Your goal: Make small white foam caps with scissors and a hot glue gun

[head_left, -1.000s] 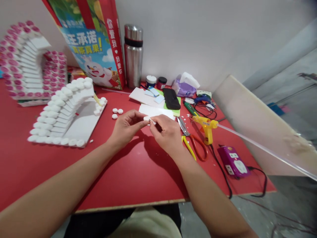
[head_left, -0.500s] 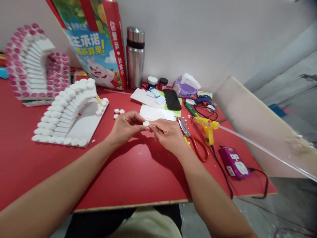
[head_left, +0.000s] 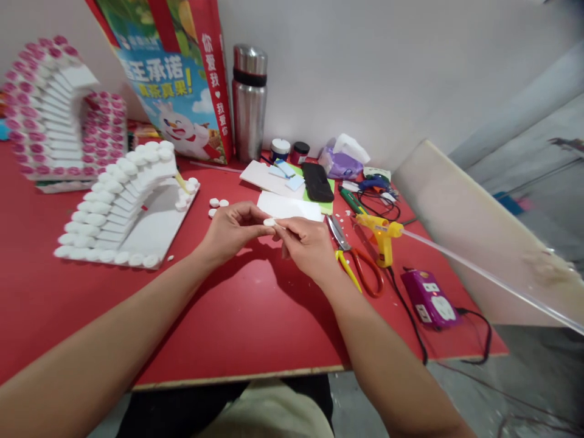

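Observation:
Between my two hands, above the red table [head_left: 246, 340], is a small round white disc [head_left: 269, 222]. My left hand [head_left: 232, 234] pinches it between thumb and forefinger. The fingertips of my right hand [head_left: 305, 243] press together at the disc's right edge. Several similar white discs [head_left: 214, 202] lie just beyond my left hand, partly hidden by it. To the left stands a white stair-like model [head_left: 123, 207] with rows of white discs along its curved edge. Behind my hands lies a white sheet [head_left: 287, 207].
Right of my hands lie red-and-yellow-handled shears [head_left: 351, 249], a yellow glue gun [head_left: 381, 234] and a purple power box [head_left: 431, 298] with cords. A steel flask [head_left: 250, 109], a printed bag [head_left: 182, 85] and a pink-and-white model [head_left: 64, 121] stand at the back.
The disc between my fingers has tilted slightly. My right hand has shifted a little, showing more of the shears' yellow handle. The view has moved slightly.

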A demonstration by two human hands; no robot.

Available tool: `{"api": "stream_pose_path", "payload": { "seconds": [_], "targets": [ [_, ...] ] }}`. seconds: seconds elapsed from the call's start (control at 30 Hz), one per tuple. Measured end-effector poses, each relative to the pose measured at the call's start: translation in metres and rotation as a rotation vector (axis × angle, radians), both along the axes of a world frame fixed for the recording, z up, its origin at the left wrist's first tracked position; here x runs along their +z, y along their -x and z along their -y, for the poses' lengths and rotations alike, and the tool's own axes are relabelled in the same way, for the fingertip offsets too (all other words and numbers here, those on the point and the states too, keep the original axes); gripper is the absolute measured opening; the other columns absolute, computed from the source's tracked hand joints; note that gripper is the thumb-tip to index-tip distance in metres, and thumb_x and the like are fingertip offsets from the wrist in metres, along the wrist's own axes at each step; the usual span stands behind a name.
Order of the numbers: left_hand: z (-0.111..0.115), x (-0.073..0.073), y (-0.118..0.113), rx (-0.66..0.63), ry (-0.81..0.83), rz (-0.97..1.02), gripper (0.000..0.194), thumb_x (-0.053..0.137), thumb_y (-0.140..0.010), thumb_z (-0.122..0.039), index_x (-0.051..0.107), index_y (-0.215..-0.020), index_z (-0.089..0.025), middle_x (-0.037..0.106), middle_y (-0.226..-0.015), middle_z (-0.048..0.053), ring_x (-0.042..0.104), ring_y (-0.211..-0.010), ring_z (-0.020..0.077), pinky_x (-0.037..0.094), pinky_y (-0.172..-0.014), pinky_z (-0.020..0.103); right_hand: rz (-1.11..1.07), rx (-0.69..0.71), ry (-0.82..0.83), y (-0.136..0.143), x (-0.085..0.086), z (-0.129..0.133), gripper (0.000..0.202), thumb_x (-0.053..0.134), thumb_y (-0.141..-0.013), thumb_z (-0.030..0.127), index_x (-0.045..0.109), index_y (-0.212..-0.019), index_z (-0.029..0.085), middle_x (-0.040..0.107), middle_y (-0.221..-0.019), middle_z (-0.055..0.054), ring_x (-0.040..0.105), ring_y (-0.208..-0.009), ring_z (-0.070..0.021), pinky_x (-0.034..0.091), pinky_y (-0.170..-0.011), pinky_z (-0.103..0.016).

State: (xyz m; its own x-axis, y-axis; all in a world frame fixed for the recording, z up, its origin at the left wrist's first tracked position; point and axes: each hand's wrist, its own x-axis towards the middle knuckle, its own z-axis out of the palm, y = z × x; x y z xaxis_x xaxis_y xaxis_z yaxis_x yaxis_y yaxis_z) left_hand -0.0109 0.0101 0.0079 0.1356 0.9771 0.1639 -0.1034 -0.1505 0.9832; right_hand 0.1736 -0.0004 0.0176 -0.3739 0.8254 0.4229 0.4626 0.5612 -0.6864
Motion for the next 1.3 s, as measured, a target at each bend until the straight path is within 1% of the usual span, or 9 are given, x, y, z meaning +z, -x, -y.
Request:
{"api": "stream_pose_path", "payload": {
  "seconds": [0.13, 0.23, 0.4, 0.6, 0.67, 0.77, 0.9, 1.07, 1.3],
  "targets": [
    [-0.001, -0.001, 0.003, 0.022, -0.111, -0.147, 0.021, 0.088, -0.069, -0.028, 0.074, -0.078, -0.014, 0.076, -0.077, 0.006, 0.07, -0.073, 0.0192, 0.055, -0.07, 0.031, -0.006, -0.029, 0.051, 0.001, 0.0, 0.001, 0.02, 0.059, -0.098, 0.021, 0.077, -0.09, 0.021, 0.073, -0.076, -0.002, 0.068, -0.069, -0.0154, 0.049, -0.065, -0.027],
    [0.001, 0.0, 0.004, 0.005, -0.159, -0.198, 0.019, 0.083, -0.077, -0.031, 0.077, -0.087, -0.015, 0.078, -0.083, 0.007, 0.071, -0.079, 0.0195, 0.055, -0.076, 0.031, -0.016, -0.055, 0.041, 0.0, 0.0, -0.001, 0.02, 0.059, -0.099, 0.024, 0.078, -0.094, 0.02, 0.074, -0.077, -0.003, 0.068, -0.069, -0.0157, 0.049, -0.066, -0.027],
    [0.002, 0.0, 0.003, -0.09, -0.061, -0.133, 0.022, 0.076, -0.085, -0.034, 0.08, -0.098, -0.017, 0.08, -0.091, 0.008, 0.073, -0.084, 0.0211, 0.057, -0.08, 0.034, 0.019, -0.04, -0.045, -0.003, 0.001, -0.003, 0.022, 0.057, -0.1, 0.023, 0.077, -0.093, 0.019, 0.074, -0.077, -0.004, 0.068, -0.071, -0.0158, 0.05, -0.068, -0.028],
    [0.0, -0.003, 0.003, -0.085, -0.051, -0.075, 0.024, 0.079, -0.082, -0.033, 0.081, -0.1, -0.017, 0.079, -0.091, 0.008, 0.072, -0.085, 0.022, 0.056, -0.087, 0.037, 0.041, -0.053, -0.084, 0.0, 0.001, 0.001, 0.023, 0.056, -0.1, 0.024, 0.076, -0.091, 0.018, 0.074, -0.079, -0.005, 0.068, -0.075, -0.0169, 0.051, -0.074, -0.031],
    [-0.001, -0.005, 0.003, -0.099, -0.048, -0.032, 0.024, 0.078, -0.083, -0.035, 0.08, -0.101, -0.018, 0.078, -0.095, 0.008, 0.071, -0.088, 0.0213, 0.055, -0.088, 0.035, -0.089, -0.049, 0.089, 0.003, 0.003, 0.003, 0.017, 0.063, -0.096, 0.03, 0.075, -0.095, 0.018, 0.074, -0.079, -0.004, 0.067, -0.066, -0.0155, 0.052, -0.067, -0.03],
    [-0.004, -0.008, 0.003, -0.112, 0.034, 0.164, 0.023, 0.079, -0.084, -0.035, 0.077, -0.1, -0.019, 0.075, -0.095, 0.006, 0.067, -0.083, 0.017, 0.053, -0.082, 0.03, -0.427, 0.036, 0.548, 0.003, 0.011, 0.001, 0.03, 0.07, -0.09, 0.045, 0.072, -0.103, 0.018, 0.076, -0.085, -0.004, 0.065, -0.053, -0.0135, 0.053, -0.05, -0.026],
    [-0.007, -0.01, 0.005, -0.254, 0.161, 0.463, 0.025, 0.085, -0.078, -0.032, 0.076, -0.094, -0.016, 0.068, -0.084, 0.004, 0.061, -0.078, 0.0139, 0.051, -0.078, 0.027, -0.741, 0.14, 0.985, -0.002, 0.018, -0.008, 0.048, 0.054, -0.098, 0.058, 0.071, -0.099, 0.013, 0.079, -0.091, -0.012, 0.066, -0.051, -0.0128, 0.051, -0.04, -0.022],
    [-0.005, -0.007, 0.009, -0.359, 0.171, 0.489, 0.026, 0.085, -0.078, -0.033, 0.075, -0.095, -0.016, 0.066, -0.084, 0.003, 0.06, -0.078, 0.013, 0.051, -0.079, 0.026, -0.854, 0.254, 1.174, -0.008, 0.014, -0.014, 0.035, 0.052, -0.103, 0.04, 0.069, -0.091, 0.012, 0.08, -0.089, -0.012, 0.06, -0.044, -0.007, 0.049, -0.039, -0.015],
    [0.001, 0.005, 0.011, -0.218, -0.15, -0.078, 0.021, 0.073, -0.089, -0.033, 0.074, -0.108, -0.022, 0.072, -0.105, 0.007, 0.065, -0.1, 0.0208, 0.049, -0.092, 0.032, -0.845, 0.244, 1.211, -0.01, 0.015, -0.011, 0.018, 0.073, -0.09, 0.031, 0.068, -0.096, 0.014, 0.08, -0.091, -0.01, 0.058, -0.048, -0.0056, 0.046, -0.038, -0.011]
  ]
}}
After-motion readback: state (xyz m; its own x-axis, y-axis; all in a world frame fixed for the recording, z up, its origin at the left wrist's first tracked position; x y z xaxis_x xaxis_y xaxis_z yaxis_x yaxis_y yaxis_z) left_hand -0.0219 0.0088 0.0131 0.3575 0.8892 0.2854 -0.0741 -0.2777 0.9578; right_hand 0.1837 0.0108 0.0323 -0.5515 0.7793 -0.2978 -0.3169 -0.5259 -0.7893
